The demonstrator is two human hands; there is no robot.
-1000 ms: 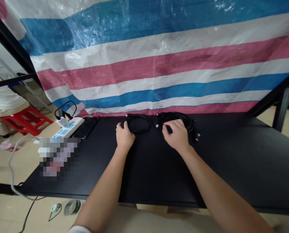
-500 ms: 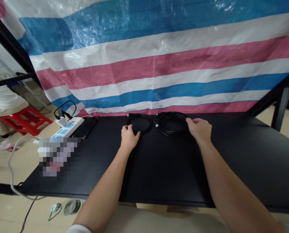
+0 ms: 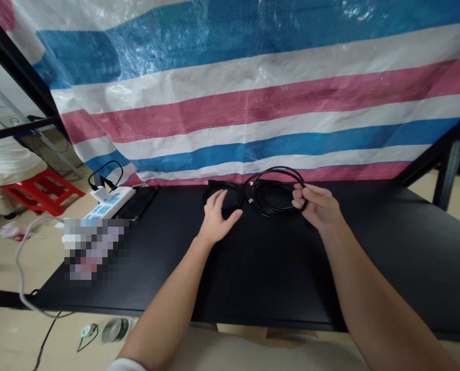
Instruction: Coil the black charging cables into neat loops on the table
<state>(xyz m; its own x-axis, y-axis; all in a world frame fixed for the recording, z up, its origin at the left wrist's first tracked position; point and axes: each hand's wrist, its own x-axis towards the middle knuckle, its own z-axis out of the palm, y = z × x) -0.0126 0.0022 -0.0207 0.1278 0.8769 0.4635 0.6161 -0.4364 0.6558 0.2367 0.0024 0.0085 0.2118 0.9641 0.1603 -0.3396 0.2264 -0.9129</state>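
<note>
Two coiled black cables rest near the back of the black table [image 3: 260, 278]. My right hand [image 3: 318, 203] pinches some loops of the larger black cable [image 3: 278, 169] and holds them raised above the rest of that coil. A light-coloured plug [image 3: 250, 200] shows at the coil's left side. My left hand [image 3: 218, 219] is open, thumb and fingers spread, over the front of the smaller coiled cable [image 3: 235, 186]. Whether its fingertips touch that cable I cannot tell.
On the table's left are a white power strip [image 3: 116, 201] with a plugged-in adapter, a dark phone [image 3: 139, 202] and a blurred-out item. A striped tarp [image 3: 245, 113] hangs behind. Beyond it on the left, a person sits on a red stool [image 3: 46, 190].
My right hand has lifted several loops of the larger cable off its coil. The fingers of my left hand have spread, and that hand has shifted slightly right.
</note>
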